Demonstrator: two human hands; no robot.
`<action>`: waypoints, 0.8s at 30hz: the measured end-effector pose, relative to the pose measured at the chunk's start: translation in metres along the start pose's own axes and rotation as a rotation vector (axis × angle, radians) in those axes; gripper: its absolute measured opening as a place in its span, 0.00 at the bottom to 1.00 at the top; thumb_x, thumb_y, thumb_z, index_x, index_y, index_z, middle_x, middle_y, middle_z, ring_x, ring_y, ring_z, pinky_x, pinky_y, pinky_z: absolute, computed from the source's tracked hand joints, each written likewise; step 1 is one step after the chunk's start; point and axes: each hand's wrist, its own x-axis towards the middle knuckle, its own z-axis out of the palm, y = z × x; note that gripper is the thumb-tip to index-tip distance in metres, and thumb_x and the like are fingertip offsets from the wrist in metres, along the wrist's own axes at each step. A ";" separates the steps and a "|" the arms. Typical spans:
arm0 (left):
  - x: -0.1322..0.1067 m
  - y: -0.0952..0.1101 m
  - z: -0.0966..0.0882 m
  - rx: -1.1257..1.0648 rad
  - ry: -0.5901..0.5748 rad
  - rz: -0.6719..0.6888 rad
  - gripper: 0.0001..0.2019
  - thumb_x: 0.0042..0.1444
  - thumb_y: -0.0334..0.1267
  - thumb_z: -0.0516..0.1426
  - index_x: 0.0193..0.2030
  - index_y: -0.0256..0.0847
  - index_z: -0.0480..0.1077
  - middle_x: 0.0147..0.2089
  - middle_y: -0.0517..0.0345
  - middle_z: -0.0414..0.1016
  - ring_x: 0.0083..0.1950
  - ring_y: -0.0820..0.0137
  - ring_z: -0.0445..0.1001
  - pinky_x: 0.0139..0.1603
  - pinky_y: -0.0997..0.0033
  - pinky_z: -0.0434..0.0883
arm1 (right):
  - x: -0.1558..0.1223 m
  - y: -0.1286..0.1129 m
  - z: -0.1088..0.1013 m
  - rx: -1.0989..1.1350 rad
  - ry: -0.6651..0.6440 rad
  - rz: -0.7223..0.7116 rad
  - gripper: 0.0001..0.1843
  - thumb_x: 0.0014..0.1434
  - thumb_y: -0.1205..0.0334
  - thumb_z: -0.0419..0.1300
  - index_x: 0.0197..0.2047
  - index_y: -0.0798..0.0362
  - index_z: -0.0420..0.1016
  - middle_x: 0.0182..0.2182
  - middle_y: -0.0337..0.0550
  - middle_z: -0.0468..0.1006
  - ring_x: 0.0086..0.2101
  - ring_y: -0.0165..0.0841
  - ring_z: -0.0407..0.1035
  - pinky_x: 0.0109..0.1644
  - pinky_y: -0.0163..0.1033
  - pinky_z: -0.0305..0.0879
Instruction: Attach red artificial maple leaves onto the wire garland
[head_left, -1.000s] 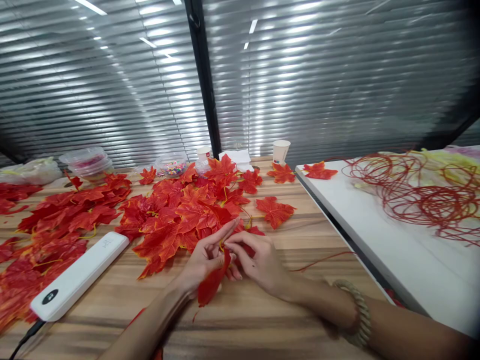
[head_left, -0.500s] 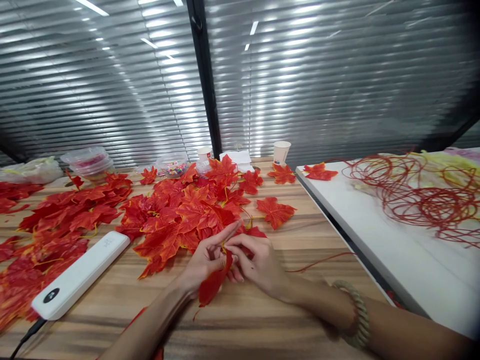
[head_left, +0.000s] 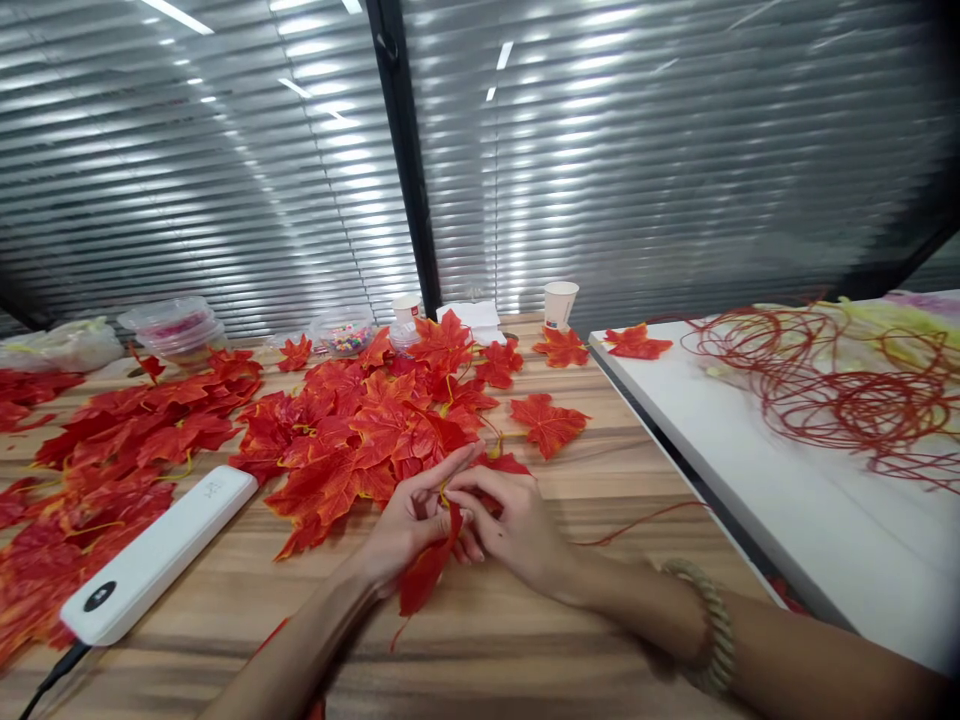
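My left hand (head_left: pixel 405 525) and my right hand (head_left: pixel 517 525) meet over the wooden table (head_left: pixel 525 640), both pinched on one folded red maple leaf (head_left: pixel 424 578) near its yellow stem. The leaf hangs down between my palms. A thin red string (head_left: pixel 637 522) runs from under my right hand toward the right. Just beyond my fingers lies a big pile of red fabric leaves (head_left: pixel 360 430). My right wrist wears a beige coiled band (head_left: pixel 709 625).
A white flat device (head_left: pixel 161 550) with a cable lies at the left front. More leaves (head_left: pixel 90 470) cover the left side. Plastic tubs (head_left: pixel 180 325) and a paper cup (head_left: pixel 561 302) stand at the back. A white table (head_left: pixel 750 440) at right carries coils of red cord (head_left: pixel 832 385).
Almost nothing: both hands stay pinched on the same leaf, with only slight finger movement at its stem.
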 end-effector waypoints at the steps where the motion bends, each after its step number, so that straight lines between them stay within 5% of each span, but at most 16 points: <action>1: 0.000 0.000 0.000 0.004 0.004 -0.003 0.34 0.47 0.31 0.59 0.60 0.42 0.52 0.25 0.54 0.75 0.22 0.70 0.73 0.21 0.78 0.68 | 0.000 0.000 0.000 0.000 -0.002 -0.001 0.08 0.55 0.69 0.51 0.31 0.54 0.71 0.23 0.39 0.74 0.23 0.26 0.66 0.32 0.30 0.62; 24: 0.000 0.000 0.001 -0.012 -0.009 0.017 0.31 0.45 0.33 0.61 0.58 0.39 0.57 0.23 0.54 0.74 0.22 0.70 0.73 0.21 0.78 0.69 | 0.002 -0.001 -0.003 0.025 -0.050 0.013 0.07 0.55 0.69 0.52 0.32 0.56 0.71 0.24 0.40 0.74 0.24 0.26 0.66 0.32 0.30 0.61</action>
